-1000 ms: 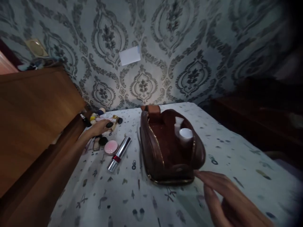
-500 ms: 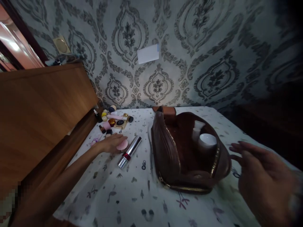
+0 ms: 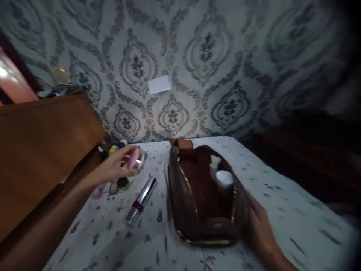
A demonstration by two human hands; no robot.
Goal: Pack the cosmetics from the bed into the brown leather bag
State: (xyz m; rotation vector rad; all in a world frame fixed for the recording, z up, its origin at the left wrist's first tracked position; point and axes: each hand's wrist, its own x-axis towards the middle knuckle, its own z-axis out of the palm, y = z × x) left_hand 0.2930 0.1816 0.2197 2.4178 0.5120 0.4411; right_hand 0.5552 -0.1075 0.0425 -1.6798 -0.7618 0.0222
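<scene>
My left hand point(image 3: 117, 165) is raised a little over the left side of the table, its thumb and fingers closed on a small pink round cosmetic container point(image 3: 133, 158) tilted on edge. Below it lies a silver tube with a dark red band point(image 3: 142, 199). An unzipped brown leather bag point(image 3: 208, 233) stands to the right. Inside the bag are a white bowl-shaped lid or jar point(image 3: 224, 178) and a small white tube point(image 3: 214, 162). My right hand point(image 3: 261, 226) grips the bag's right side from outside; its fingertips are hidden behind the leather.
Several small bottles and jars crowd the table's left edge, partly behind my left hand, with a dark round pot point(image 3: 123, 183) nearer me. A wooden cabinet point(image 3: 50, 143) borders the left. The patterned tablecloth point(image 3: 282, 210) reaches the wallpapered wall point(image 3: 175, 37).
My left hand has lifted the pink container off the table and tilted it. My right hand has come in from the right onto the bag's side. The view has shifted slightly.
</scene>
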